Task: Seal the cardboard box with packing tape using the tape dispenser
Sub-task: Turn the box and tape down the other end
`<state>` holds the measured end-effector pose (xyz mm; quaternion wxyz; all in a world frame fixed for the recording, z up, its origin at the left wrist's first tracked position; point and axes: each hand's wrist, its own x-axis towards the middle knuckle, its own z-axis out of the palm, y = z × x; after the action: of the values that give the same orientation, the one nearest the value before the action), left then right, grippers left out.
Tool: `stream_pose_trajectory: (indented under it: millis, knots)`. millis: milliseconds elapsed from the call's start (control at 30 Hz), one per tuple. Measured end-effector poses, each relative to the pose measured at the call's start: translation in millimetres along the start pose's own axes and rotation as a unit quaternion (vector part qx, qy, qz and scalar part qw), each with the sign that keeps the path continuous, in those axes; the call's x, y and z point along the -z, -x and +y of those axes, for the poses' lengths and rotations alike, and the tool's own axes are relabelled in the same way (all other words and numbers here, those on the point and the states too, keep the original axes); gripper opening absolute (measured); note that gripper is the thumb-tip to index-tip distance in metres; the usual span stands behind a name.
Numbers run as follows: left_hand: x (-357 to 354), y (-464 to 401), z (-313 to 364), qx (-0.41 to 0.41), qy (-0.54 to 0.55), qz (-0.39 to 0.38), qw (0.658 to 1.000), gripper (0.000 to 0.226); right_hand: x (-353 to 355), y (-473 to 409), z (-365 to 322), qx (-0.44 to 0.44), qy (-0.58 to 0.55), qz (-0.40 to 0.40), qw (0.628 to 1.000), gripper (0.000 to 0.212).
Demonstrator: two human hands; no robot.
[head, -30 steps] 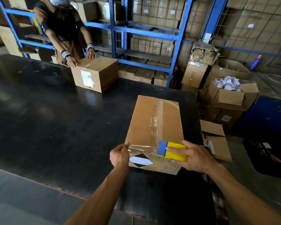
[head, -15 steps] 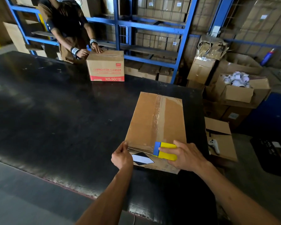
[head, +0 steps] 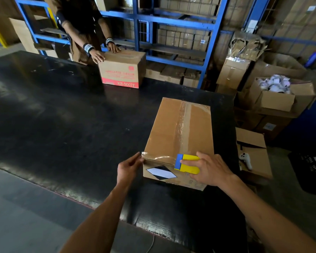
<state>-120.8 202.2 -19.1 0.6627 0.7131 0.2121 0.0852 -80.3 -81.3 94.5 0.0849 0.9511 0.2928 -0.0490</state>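
A brown cardboard box (head: 168, 130) lies on the black table (head: 62, 125), with clear tape running down the middle of its top. A second strip of clear tape (head: 159, 158) stretches across the box's near top edge. My left hand (head: 129, 168) pinches the free end of that strip at the box's left corner. My right hand (head: 211, 169) grips the yellow and blue tape dispenser (head: 188, 164), which presses against the near edge right of centre. A black and white diamond label (head: 161, 172) shows on the near side.
Across the table a person (head: 80, 28) rests both hands on a printed carton (head: 122, 70). Blue shelving (head: 171, 19) stands behind. Right of the table are stacked boxes, an open box of white rolls (head: 274, 84) and a white controller (head: 245, 159) on a carton.
The dispenser has slid right along the near edge, lengthening the cross strip. The person at the far side turned their carton so its printed side faces me.
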Motion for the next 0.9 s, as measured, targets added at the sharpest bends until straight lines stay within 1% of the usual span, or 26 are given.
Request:
stream_pose_trajectory:
  millis: [33,67,100,133,167,200,233,267,300,333,367,400,533,700,800,900]
  knots:
    - [7.0,-7.0,-3.3,-0.048,-0.062,-0.025,0.997,0.05,-0.5,-0.4,0.3,-0.001,-0.002,-0.001,1.0,0.053]
    - [12.1,-14.0,-5.8,-0.109,-0.131,-0.042,0.984,0.055,-1.0,-1.0,0.7,-0.001,-0.004,-0.002,1.0,0.052]
    - [14.3,-20.4,-6.5,-0.184,-0.204,-0.056,0.96,0.062,-1.5,-1.5,1.1,-0.001,-0.006,-0.005,1.0,0.052]
    - [13.0,-26.5,-4.6,-0.269,-0.275,-0.072,0.92,0.068,-1.9,-2.0,1.4,-0.001,-0.007,-0.007,1.0,0.052]
    - [7.9,-31.9,1.8,-0.351,-0.341,-0.093,0.867,0.073,-2.6,-2.6,1.7,-0.001,-0.005,-0.008,1.0,0.053]
    - [-0.5,-36.8,11.2,-0.422,-0.402,-0.119,0.804,0.073,-2.9,-3.0,1.7,0.001,-0.003,-0.007,1.0,0.053]
    - [-10.8,-42.6,20.2,-0.479,-0.459,-0.148,0.734,0.07,-3.3,-3.5,1.8,0.004,-0.001,-0.005,1.0,0.053]
    - [-21.0,-50.0,25.1,-0.518,-0.511,-0.177,0.663,0.067,-3.7,-3.7,2.0,0.007,0.0,-0.002,1.0,0.053]
    - [-29.0,-57.2,26.6,-0.545,-0.549,-0.205,0.6,0.066,-4.4,-3.7,2.1,0.007,0.0,-0.001,1.0,0.053]
    - [-33.4,-64.1,22.9,-0.56,-0.572,-0.23,0.553,0.065,-4.5,-3.5,1.9,0.007,0.001,-0.001,1.0,0.053]
    - [-35.1,-69.4,16.2,-0.564,-0.583,-0.248,0.529,0.064,-5.3,-3.6,1.5,0.008,0.003,-0.001,1.0,0.053]
    - [-34.5,-74.3,7.9,-0.562,-0.584,-0.258,0.526,0.062,-6.4,-4.0,0.7,0.011,0.008,0.001,1.0,0.053]
    - [-33.2,-80.0,-3.6,-0.559,-0.554,-0.259,0.559,0.063,-8.3,-5.8,-0.4,0.014,0.015,0.01,1.0,0.053]
    - [-32.4,-81.5,-1.6,-0.533,-0.549,-0.282,0.579,0.067,-10.4,-0.8,5.8,0.035,0.023,0.031,0.999,0.054]
    - [-31.8,-81.6,-1.4,-0.53,-0.559,-0.276,0.575,0.067,-15.1,15.6,31.2,0.059,0.022,0.037,0.997,0.055]
    - [-31.8,-82.7,-1.4,-0.535,-0.568,-0.273,0.563,0.067,-22.4,47.6,74.5,0.045,0.04,0.03,0.998,0.056]
